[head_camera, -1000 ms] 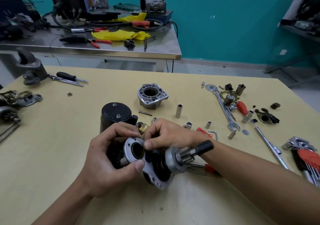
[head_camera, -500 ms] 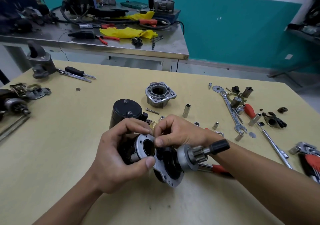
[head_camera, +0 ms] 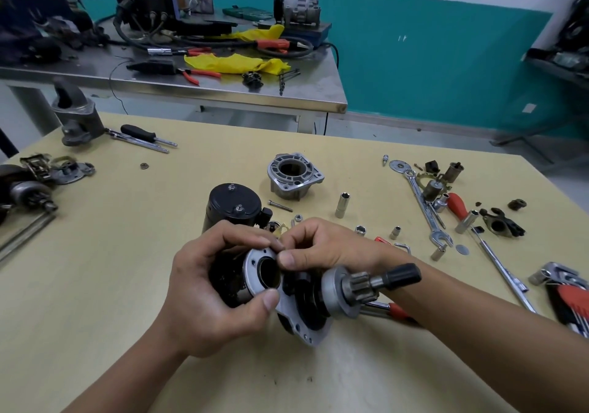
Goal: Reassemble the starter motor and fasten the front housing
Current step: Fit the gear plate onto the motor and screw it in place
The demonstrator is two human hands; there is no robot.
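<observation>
Your left hand [head_camera: 204, 288] is wrapped round the starter motor [head_camera: 307, 298] near the surface's [head_camera: 95, 285] near edge. Your right hand [head_camera: 318, 247] pinches the rim of its flange [head_camera: 253, 261], perhaps seating something too small to make out. The motor's long axis runs left to right, pinion [head_camera: 358, 280] pointing right, and the front housing [head_camera: 294, 175] stands beyond both hands toward the far edge, nearer your right; grip and position match a moment ago.

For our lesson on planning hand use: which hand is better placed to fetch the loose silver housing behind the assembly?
Probably the right hand: it only pinches at the rim of the ring plate, nearer the silver housing, while the left hand grips the assembly.
</observation>
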